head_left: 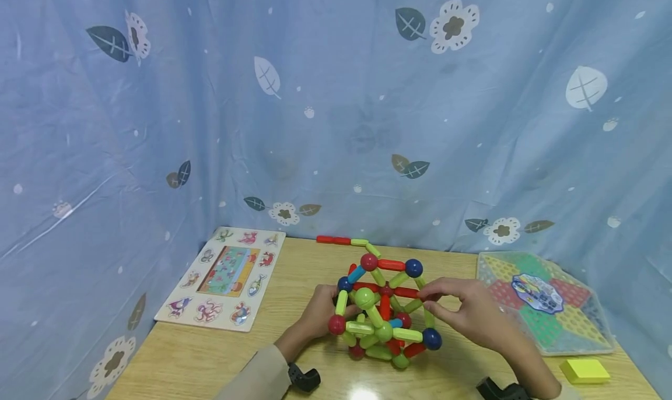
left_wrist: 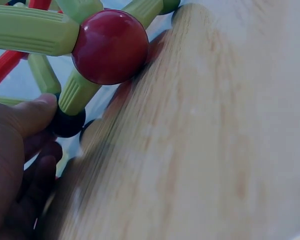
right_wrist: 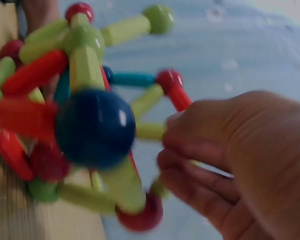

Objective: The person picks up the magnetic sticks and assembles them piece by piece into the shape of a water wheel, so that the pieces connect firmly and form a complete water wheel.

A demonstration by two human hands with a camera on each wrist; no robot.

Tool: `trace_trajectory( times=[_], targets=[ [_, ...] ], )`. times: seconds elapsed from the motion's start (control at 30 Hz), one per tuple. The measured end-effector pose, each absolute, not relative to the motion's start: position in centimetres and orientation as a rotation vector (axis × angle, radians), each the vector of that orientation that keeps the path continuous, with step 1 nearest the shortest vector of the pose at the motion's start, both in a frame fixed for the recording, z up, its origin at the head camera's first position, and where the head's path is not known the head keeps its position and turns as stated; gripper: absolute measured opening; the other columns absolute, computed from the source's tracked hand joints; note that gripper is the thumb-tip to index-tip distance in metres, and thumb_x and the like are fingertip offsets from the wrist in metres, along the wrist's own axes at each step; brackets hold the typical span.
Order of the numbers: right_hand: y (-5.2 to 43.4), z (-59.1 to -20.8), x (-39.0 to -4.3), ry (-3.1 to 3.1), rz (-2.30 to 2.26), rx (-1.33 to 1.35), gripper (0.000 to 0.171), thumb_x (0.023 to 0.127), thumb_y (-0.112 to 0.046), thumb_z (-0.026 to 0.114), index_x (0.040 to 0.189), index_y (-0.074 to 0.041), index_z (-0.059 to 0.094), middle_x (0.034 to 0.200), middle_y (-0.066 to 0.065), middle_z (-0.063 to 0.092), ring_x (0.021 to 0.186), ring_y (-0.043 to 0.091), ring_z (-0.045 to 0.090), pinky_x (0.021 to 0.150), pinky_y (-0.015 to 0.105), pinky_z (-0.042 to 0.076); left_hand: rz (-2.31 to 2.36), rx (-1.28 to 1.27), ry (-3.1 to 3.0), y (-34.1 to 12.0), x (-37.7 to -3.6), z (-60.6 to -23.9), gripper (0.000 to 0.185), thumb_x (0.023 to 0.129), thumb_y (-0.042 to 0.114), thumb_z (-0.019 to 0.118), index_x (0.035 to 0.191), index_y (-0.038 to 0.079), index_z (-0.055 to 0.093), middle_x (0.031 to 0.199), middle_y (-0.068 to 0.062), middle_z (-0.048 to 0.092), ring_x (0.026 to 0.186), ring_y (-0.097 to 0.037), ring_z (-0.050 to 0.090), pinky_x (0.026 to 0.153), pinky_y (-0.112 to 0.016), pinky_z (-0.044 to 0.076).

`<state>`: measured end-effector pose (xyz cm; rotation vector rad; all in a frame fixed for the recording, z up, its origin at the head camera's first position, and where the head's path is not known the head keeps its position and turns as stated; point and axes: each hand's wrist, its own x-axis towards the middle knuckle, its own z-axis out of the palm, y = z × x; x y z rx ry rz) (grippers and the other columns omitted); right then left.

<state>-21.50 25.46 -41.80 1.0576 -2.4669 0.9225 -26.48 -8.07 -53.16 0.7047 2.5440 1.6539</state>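
A structure of magnetic sticks and balls (head_left: 385, 291) stands on the table, built of yellow-green, red and blue sticks with red, navy and green balls. On its left side my left hand (head_left: 319, 313) reaches in. The left wrist view shows the thumb and fingers gripping a dark ball (left_wrist: 69, 124) below a larger-looking red ball (left_wrist: 110, 47). My right hand (head_left: 467, 311) pinches the structure's right side between thumb and fingertips, where several sticks converge. The pinched joint is hidden by the fingers. Just below it sits a navy ball (head_left: 431, 339), close up in the right wrist view.
Behind the structure lies a row of loose red and green sticks (head_left: 341, 240). A sea-animal puzzle board (head_left: 262, 300) is at the left. To the right are a clear patterned box (head_left: 569, 306) and a yellow block (head_left: 585, 371). A blue curtain (head_left: 336, 126) hangs behind.
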Motion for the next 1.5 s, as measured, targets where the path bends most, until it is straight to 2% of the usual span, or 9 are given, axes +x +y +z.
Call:
trace_trajectory(
  times=[0.17,0.3,0.43,0.6,0.93,1.17,1.27,1.4,1.5],
  targets=[
    [22.9,-40.7,-22.4,-2.612,0.711,1.384,0.027,0.094,-0.004,0.084,0.115,-0.022,0.082,0.108,-0.006,0.082,0.096,0.01,0.077,0.079,0.031,0.065,1.649,0.705,2.556,-8.2,-26.5,-53.2,0.017,0.097,0.026,0.086,0.091,0.012,0.077,0.074,0.011,0.068,0.07,0.0,0.06,0.064,-0.017,0.05],
    [21.1,-40.2,-23.3,-2.791,0.6,1.521,0.018,0.097,-0.008,0.083,0.109,-0.022,0.083,0.102,-0.011,0.081,0.093,0.003,0.075,0.081,0.03,0.065,1.658,0.707,2.555,-8.2,-26.5,-53.3,0.018,0.097,0.027,0.086,0.089,0.013,0.077,0.073,0.01,0.068,0.069,-0.001,0.06,0.062,-0.018,0.05],
    [20.3,-40.2,-23.5,-2.847,0.533,1.549,0.015,0.098,-0.008,0.082,0.1,-0.023,0.082,0.092,-0.015,0.077,0.082,-0.006,0.065,0.076,0.024,0.061,1.659,0.705,2.544,-8.2,-26.4,-53.4,0.02,0.098,0.029,0.085,0.087,0.013,0.077,0.071,0.01,0.068,0.067,-0.001,0.06,0.06,-0.018,0.049],
    [19.9,-40.5,-23.8,-2.819,0.476,1.61,0.017,0.1,-0.008,0.079,0.091,-0.022,0.079,0.082,-0.019,0.069,0.069,-0.007,0.051,0.067,0.016,0.05,1.673,0.711,2.537,-8.1,-26.3,-53.3,0.02,0.098,0.028,0.085,0.087,0.013,0.077,0.072,0.01,0.069,0.068,-0.002,0.061,0.061,-0.018,0.05],
    [19.9,-40.6,-24.1,-2.809,0.443,1.659,0.02,0.101,-0.011,0.079,0.086,-0.024,0.077,0.08,-0.022,0.067,0.068,-0.006,0.051,0.066,0.014,0.047,1.673,0.715,2.531,-8.1,-26.4,-53.4,0.02,0.097,0.028,0.086,0.088,0.013,0.077,0.072,0.01,0.069,0.067,-0.002,0.062,0.061,-0.018,0.051],
    [20.1,-40.3,-24.0,-2.814,0.467,1.677,0.025,0.102,-0.011,0.078,0.084,-0.027,0.073,0.076,-0.022,0.06,0.067,-0.007,0.044,0.065,0.013,0.044,1.665,0.702,2.528,-8.1,-26.2,-53.4,0.021,0.098,0.028,0.086,0.086,0.012,0.076,0.07,0.009,0.068,0.065,-0.003,0.061,0.059,-0.018,0.05],
    [20.2,-39.9,-23.6,-2.837,0.459,1.633,0.021,0.103,-0.013,0.078,0.087,-0.027,0.075,0.077,-0.022,0.062,0.067,-0.008,0.047,0.066,0.015,0.047,1.66,0.701,2.538,-8.2,-26.2,-53.3,0.021,0.098,0.029,0.086,0.086,0.013,0.076,0.071,0.009,0.068,0.066,-0.003,0.062,0.061,-0.019,0.051],
    [20.2,-39.1,-23.0,-2.86,0.402,1.56,0.01,0.103,-0.016,0.078,0.099,-0.026,0.08,0.089,-0.019,0.072,0.077,-0.008,0.059,0.072,0.02,0.056,1.657,0.724,2.549,-8.2,-26.4,-53.3,0.021,0.098,0.03,0.085,0.087,0.014,0.076,0.072,0.009,0.068,0.067,-0.003,0.062,0.063,-0.019,0.052],
    [20.1,-38.7,-22.6,-2.881,0.324,1.52,0.008,0.102,-0.017,0.079,0.102,-0.025,0.079,0.095,-0.016,0.073,0.083,-0.007,0.061,0.076,0.023,0.059,1.653,0.73,2.546,-8.3,-26.4,-53.3,0.021,0.098,0.03,0.085,0.088,0.014,0.077,0.072,0.009,0.068,0.068,-0.003,0.062,0.063,-0.019,0.052]
  ],
)
